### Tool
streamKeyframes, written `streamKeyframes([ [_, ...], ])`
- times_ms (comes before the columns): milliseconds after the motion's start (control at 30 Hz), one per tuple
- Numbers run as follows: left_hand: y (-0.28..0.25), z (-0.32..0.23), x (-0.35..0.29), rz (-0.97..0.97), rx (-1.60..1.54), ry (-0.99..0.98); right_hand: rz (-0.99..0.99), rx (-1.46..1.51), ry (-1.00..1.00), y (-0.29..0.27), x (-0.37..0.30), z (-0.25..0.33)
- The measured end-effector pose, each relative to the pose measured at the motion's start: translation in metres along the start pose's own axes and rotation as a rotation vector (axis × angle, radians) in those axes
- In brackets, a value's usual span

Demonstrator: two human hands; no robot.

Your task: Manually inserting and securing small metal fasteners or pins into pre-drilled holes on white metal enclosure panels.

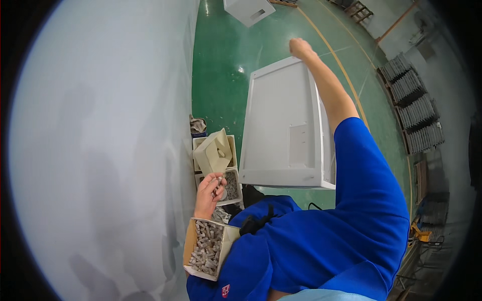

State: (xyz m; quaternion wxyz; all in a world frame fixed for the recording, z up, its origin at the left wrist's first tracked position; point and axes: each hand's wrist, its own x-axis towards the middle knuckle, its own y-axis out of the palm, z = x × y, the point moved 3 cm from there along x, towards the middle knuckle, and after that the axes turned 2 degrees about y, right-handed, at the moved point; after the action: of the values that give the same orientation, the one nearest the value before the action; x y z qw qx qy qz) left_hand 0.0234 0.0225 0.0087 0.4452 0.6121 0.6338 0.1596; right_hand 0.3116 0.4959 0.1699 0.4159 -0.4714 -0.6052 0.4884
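Observation:
My left hand [207,194] is closed, fingers curled together over a plastic bin of small grey metal pieces [232,185]. Something small and greyish shows between the fingers, too small to name. Below that hand, an open cardboard box [230,247] full of short greyish-tan cylindrical pieces [205,249] hides part of my left forearm. My right arm, in a blue sleeve, reaches across the side of a large light-grey metal cabinet [273,115]. At the cabinet's far corner my right hand [301,48] is closed like a fist; what it holds, if anything, is hidden.
Beside the left hand, a cream carton [213,153] sits tilted in another bin [232,145]. A pale wall [110,150] runs along the left. Another grey cabinet [248,10] stands farther off on the green floor [221,60]. Stacked grey panels [411,103] line the right.

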Motion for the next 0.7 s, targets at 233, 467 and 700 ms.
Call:
streamKeyframes([
  [233,0.001,0.000,-0.001,-0.045,0.068,-0.001,0.031,0.010,0.010,0.023,-0.001,-0.071],
  [467,0.005,0.002,-0.003,-0.082,0.073,-0.035,-0.202,-0.213,-0.071,0.025,-0.015,-0.080],
  [700,-0.004,0.007,-0.002,-0.065,0.056,-0.025,-0.095,-0.253,0.049,0.030,-0.032,-0.092],
])
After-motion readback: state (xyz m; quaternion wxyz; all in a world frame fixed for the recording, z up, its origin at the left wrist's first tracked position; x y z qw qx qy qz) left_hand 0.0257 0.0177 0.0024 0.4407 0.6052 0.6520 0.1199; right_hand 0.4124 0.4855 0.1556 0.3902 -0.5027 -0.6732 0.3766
